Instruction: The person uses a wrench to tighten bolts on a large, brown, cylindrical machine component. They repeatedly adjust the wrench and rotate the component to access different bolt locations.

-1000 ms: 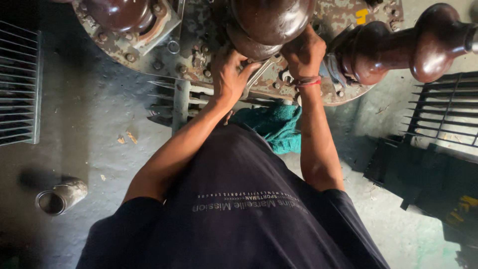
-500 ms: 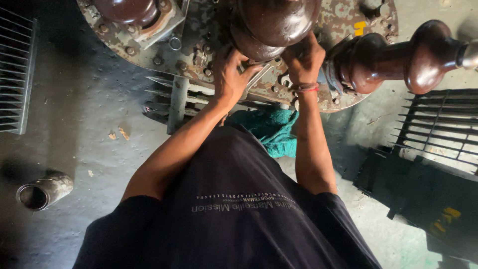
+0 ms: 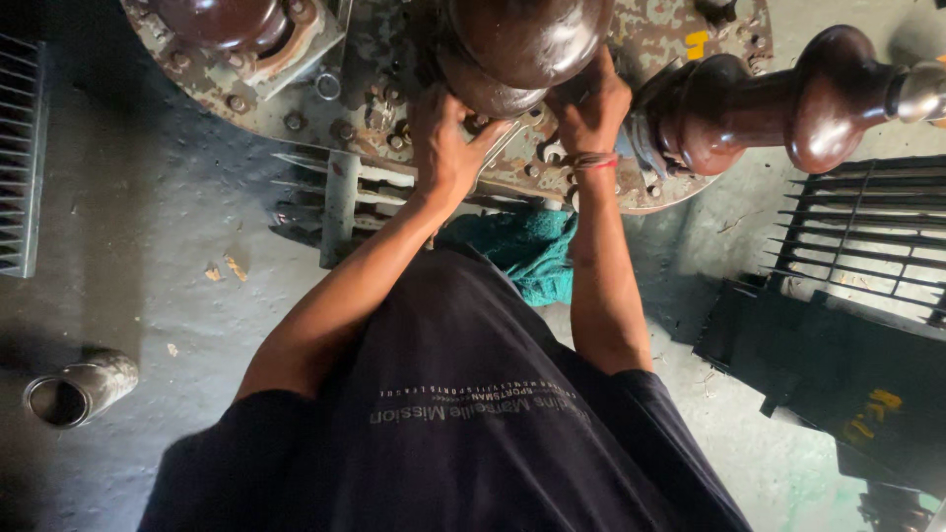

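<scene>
A big glossy brown ceramic insulator (image 3: 527,39) stands on a round rusty metal lid (image 3: 394,89) studded with bolts. Both my hands are pressed in at its base. My left hand (image 3: 443,148) is closed around a thin silvery spanner (image 3: 496,150) that angles up under the insulator. My right hand (image 3: 591,108), with a red band at the wrist, curls its fingers against the insulator's lower edge; what the fingertips grip is hidden. A teal cloth (image 3: 532,251) lies below the lid's rim, between my forearms.
A second brown insulator (image 3: 778,103) juts out to the right, and a third (image 3: 222,20) sits at the top left. Black finned radiator panels (image 3: 867,236) lie at the right and at the far left (image 3: 20,158). A short metal pipe (image 3: 79,389) lies on the concrete floor.
Both hands stay at the insulator's base with small shifts. My head has moved, so the lid and the pipe slide a little in view.
</scene>
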`<state>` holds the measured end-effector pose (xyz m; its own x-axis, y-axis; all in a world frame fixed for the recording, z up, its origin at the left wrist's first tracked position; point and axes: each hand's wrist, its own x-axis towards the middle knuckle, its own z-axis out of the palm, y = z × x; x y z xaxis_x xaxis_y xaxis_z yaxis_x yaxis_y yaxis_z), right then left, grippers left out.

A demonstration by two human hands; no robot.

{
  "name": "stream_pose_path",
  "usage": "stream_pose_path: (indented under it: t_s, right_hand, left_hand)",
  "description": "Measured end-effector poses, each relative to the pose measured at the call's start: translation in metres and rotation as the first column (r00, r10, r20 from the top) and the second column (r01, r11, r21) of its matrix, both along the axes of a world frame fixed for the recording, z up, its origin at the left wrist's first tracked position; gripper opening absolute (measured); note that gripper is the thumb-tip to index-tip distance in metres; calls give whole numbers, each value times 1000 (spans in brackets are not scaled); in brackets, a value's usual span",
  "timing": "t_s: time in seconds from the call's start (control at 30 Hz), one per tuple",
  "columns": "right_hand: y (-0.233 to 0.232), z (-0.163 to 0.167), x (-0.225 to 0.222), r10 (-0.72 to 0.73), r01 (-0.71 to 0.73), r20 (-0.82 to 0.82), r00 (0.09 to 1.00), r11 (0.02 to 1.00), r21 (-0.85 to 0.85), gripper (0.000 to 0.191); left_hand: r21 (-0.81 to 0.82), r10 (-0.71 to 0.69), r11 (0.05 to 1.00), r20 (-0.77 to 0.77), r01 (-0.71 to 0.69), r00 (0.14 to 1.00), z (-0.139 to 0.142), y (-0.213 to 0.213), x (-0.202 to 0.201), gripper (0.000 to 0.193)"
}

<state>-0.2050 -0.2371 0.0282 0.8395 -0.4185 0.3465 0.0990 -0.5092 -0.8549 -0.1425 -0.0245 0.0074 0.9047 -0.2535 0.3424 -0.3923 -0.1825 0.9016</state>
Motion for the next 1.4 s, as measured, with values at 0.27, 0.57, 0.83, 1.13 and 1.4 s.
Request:
stream_pose_path:
  t_s: [0.27, 0.57, 0.83, 1.13, 1.4]
  right_hand:
    - [-5, 6, -3, 74, -75, 12, 997, 995, 69, 62]
    - [-9, 17, -3, 26, -17, 43, 999, 979, -201, 58]
    - [-10, 4, 3, -60, 78, 71, 996, 954, -290, 67]
    - [-8, 0, 1, -138, 132, 3, 990, 942, -309, 41]
    - [-6, 8, 0, -14, 22, 88, 996, 996, -92, 53]
  left_hand:
    - [118, -80, 990, -11, 81, 997, 12, 12, -5, 34]
    - [168, -65, 982, -136, 87, 989, -13, 4, -1, 49]
    - [204, -45, 979, 198, 3, 979, 6, 14, -2, 38]
    - [176, -45, 984, 205, 8, 978, 13, 11, 1, 37]
    - [215, -29, 976, 294, -37, 955, 11, 10, 3, 32]
